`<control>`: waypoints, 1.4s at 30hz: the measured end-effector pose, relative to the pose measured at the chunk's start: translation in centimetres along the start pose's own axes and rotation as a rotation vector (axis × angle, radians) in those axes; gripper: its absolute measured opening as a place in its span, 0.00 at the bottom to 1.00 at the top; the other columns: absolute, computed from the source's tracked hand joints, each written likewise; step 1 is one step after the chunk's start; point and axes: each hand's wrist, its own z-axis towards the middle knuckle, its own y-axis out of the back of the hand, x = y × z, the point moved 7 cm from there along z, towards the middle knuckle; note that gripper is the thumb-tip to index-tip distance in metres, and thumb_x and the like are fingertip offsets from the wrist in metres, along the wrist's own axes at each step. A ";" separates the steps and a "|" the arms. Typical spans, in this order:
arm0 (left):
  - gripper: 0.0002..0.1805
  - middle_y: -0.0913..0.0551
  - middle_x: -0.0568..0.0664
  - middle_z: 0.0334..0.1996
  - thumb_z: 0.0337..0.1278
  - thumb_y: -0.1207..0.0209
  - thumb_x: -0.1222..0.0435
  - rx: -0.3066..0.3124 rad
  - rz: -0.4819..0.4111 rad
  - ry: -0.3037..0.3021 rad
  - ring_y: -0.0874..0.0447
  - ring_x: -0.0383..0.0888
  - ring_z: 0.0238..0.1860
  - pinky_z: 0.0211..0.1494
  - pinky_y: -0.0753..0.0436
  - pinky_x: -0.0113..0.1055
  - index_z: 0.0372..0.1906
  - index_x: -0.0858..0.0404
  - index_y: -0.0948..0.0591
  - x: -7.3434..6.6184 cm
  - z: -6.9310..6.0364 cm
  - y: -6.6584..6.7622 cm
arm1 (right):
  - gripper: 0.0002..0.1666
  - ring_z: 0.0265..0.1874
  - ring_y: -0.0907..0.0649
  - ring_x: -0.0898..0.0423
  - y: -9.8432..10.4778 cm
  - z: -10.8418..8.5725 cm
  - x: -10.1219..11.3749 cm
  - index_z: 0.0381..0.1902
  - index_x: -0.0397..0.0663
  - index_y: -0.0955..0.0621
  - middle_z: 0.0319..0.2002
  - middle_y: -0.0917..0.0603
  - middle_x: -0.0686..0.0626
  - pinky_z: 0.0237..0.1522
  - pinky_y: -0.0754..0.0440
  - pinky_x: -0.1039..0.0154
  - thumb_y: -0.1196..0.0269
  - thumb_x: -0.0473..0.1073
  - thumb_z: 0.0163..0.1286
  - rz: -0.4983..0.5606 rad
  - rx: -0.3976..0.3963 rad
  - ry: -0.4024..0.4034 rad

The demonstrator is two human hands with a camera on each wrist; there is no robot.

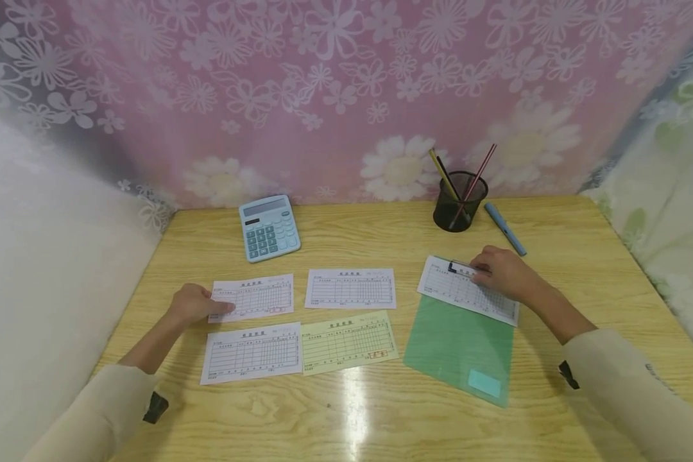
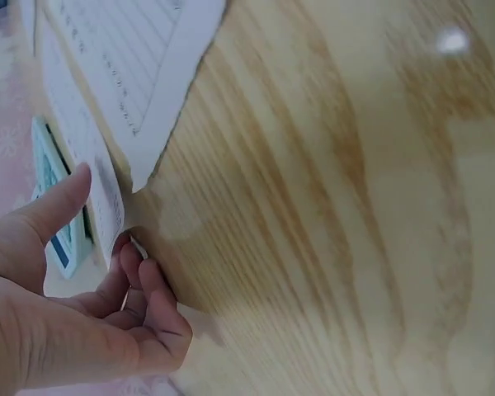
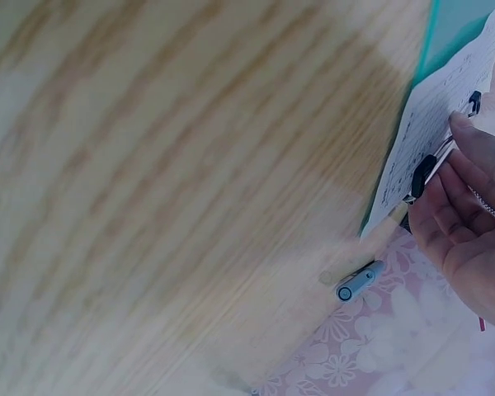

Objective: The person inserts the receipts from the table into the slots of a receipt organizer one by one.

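A pink backdrop point(image 1: 300, 147) rises behind the desk point(image 1: 254, 423), printed with white flowers and, lower down, large daisies; a whitish side panel point(image 1: 40, 269) stands at left; another point(image 1: 670, 192), with pale green leaves, at right; the desk has yellowish wood grain; a bright glare point(image 1: 355, 407) streaks its near part.

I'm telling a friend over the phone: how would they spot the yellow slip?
On the wooden table, look left of the green clipboard. Four slips lie there in two rows; the nearer row's right one is the only yellow slip.
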 end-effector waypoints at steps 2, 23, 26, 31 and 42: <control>0.19 0.21 0.49 0.22 0.44 0.29 0.56 0.005 -0.001 -0.009 0.31 0.43 0.26 0.26 0.34 0.30 0.24 0.66 0.23 0.0 -0.1 0.0 | 0.16 0.32 0.21 0.53 0.0 0.0 0.0 0.44 0.34 0.17 0.35 0.19 0.44 0.36 0.22 0.54 0.33 0.38 0.60 0.002 -0.001 0.003; 0.12 0.22 0.55 0.26 0.63 0.48 0.75 0.243 -0.238 -0.034 0.19 0.39 0.20 0.29 0.14 0.34 0.46 0.78 0.35 -0.8 -0.7 0.0 | 0.16 0.34 0.20 0.51 0.1 -0.1 0.2 0.45 0.34 0.18 0.36 0.18 0.43 0.37 0.21 0.52 0.33 0.39 0.60 0.000 0.007 -0.002; 0.10 0.23 0.53 0.26 0.62 0.46 0.73 0.232 -0.238 -0.042 0.20 0.40 0.23 0.31 0.14 0.33 0.41 0.76 0.33 -0.3 -0.6 0.4 | 0.16 0.34 0.20 0.52 0.1 -0.1 0.2 0.45 0.34 0.18 0.36 0.19 0.43 0.37 0.21 0.53 0.33 0.39 0.60 0.003 0.006 -0.006; 0.09 0.24 0.48 0.24 0.64 0.44 0.69 0.219 -0.192 -0.103 0.21 0.40 0.26 0.33 0.16 0.32 0.34 0.72 0.29 -0.6 -0.5 2.0 | 0.16 0.32 0.21 0.53 0.1 -0.2 0.1 0.44 0.34 0.17 0.36 0.19 0.44 0.36 0.22 0.55 0.33 0.39 0.60 0.006 0.003 -0.007; 0.14 0.21 0.47 0.27 0.64 0.43 0.64 0.195 -0.241 -0.175 0.21 0.37 0.28 0.37 0.15 0.30 0.40 0.74 0.27 -5.2 -2.2 5.9 | 0.17 0.34 0.21 0.52 0.0 -0.1 0.0 0.45 0.35 0.17 0.36 0.19 0.44 0.38 0.21 0.53 0.33 0.40 0.60 0.004 0.013 -0.019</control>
